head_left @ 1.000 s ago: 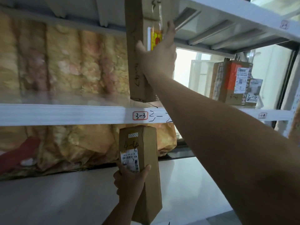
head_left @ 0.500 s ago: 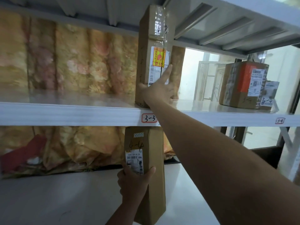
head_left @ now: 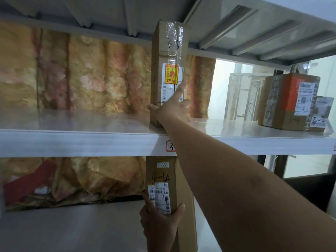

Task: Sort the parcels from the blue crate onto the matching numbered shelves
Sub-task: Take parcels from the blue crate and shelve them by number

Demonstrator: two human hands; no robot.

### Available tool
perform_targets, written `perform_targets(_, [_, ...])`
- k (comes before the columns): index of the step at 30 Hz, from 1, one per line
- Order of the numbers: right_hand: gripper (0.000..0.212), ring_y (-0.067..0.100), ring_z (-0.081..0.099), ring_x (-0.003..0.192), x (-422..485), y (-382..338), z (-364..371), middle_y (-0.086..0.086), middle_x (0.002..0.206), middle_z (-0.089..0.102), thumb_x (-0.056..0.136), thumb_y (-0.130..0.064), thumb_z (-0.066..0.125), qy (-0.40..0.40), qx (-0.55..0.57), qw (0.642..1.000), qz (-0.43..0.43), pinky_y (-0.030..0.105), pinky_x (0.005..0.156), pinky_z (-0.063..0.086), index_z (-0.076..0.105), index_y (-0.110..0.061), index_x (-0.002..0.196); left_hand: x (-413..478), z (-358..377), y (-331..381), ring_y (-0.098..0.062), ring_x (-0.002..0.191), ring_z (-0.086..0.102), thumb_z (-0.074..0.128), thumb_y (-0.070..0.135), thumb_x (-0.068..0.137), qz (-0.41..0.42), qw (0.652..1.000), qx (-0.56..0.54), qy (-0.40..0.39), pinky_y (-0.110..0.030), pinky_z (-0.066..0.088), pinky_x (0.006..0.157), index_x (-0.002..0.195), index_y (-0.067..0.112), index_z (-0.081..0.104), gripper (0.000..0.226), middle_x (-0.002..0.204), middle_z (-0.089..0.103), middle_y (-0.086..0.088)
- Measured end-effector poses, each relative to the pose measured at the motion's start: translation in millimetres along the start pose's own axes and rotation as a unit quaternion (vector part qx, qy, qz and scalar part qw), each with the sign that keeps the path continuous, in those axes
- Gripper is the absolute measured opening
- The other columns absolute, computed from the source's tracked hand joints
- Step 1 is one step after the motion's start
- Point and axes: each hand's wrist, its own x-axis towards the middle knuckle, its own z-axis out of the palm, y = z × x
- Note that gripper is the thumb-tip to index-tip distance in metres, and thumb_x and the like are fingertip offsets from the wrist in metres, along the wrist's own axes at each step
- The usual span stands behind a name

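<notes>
A tall narrow cardboard parcel (head_left: 168,51) with a yellow-red sticker stands upright on the white shelf (head_left: 81,140), above a red-framed label (head_left: 170,146) partly hidden by my arm. My right hand (head_left: 172,108) rests against the parcel's lower front, fingers straight, index finger pointing up along its label. Lower down, my left hand (head_left: 160,222) grips a second long cardboard parcel (head_left: 183,197) marked 4-4 and holds it upright below the shelf edge.
Two more parcels (head_left: 289,100) sit on the same shelf at the far right, one brown with an orange patch, one small and marked by hand. A flowered curtain (head_left: 81,75) hangs behind the shelves. A lower white shelf (head_left: 72,230) lies beneath.
The tall parcel came down from a raised, tilted hold to stand on the shelf. My right hand slid down to its lower front and its fingers straightened. The 4-4 parcel stayed in my left hand.
</notes>
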Motion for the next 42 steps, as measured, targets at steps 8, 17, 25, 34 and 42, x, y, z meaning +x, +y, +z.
perform_targets(8, [0.138,0.037,0.045,0.128,5,6,6,0.012,0.156,0.017,0.066,-0.057,0.081,-0.051,-0.020,0.998,-0.026,0.049,0.098,0.042,-0.032,-0.040,0.144,3,-1,-6,-0.034,0.122,0.046,0.075,0.053,0.061,-0.009,0.999,0.018,-0.028,-0.041,0.042,0.101,0.152,0.013,0.009,0.119,0.135,0.045,-0.014])
perform_targets(17, [0.136,0.038,0.037,0.133,3,8,-2,0.013,0.152,0.021,0.067,-0.060,0.079,-0.075,0.018,0.997,0.026,0.051,0.101,0.038,-0.029,-0.039,0.145,-10,-22,-6,-0.033,0.112,0.054,0.055,0.075,0.037,0.022,0.999,-0.019,-0.030,-0.046,0.049,0.093,0.147,0.027,0.014,0.128,0.124,0.053,-0.010])
perform_targets(25, [0.135,0.038,0.033,0.135,-7,8,-9,0.016,0.153,0.021,0.067,-0.056,0.081,-0.080,0.018,0.996,0.032,0.052,0.106,0.033,-0.026,-0.035,0.147,-28,-42,0,-0.032,0.127,0.038,0.068,0.073,0.044,0.035,0.998,-0.025,-0.041,-0.047,0.039,0.104,0.150,0.024,0.010,0.130,0.137,0.038,-0.010])
perform_targets(34, [0.107,0.033,0.038,0.129,-30,15,-34,0.016,0.144,0.026,0.081,-0.054,0.069,-0.070,0.033,0.997,-0.026,0.042,0.096,0.039,-0.007,-0.030,0.153,-45,-38,-2,-0.036,0.131,0.031,0.076,0.061,0.063,0.021,0.999,-0.024,-0.031,-0.050,0.035,0.103,0.152,0.023,0.005,0.120,0.141,0.034,-0.014])
perform_targets(42, [0.058,0.029,0.053,0.106,-73,92,-78,0.014,0.121,0.053,0.085,-0.017,0.062,0.117,0.051,0.927,-0.353,0.038,0.084,0.047,0.044,-0.016,0.140,-82,3,26,-0.035,0.133,0.026,0.078,0.063,0.056,0.004,0.996,-0.074,-0.040,-0.047,0.029,0.106,0.152,0.023,-0.006,0.133,0.147,0.024,-0.018])
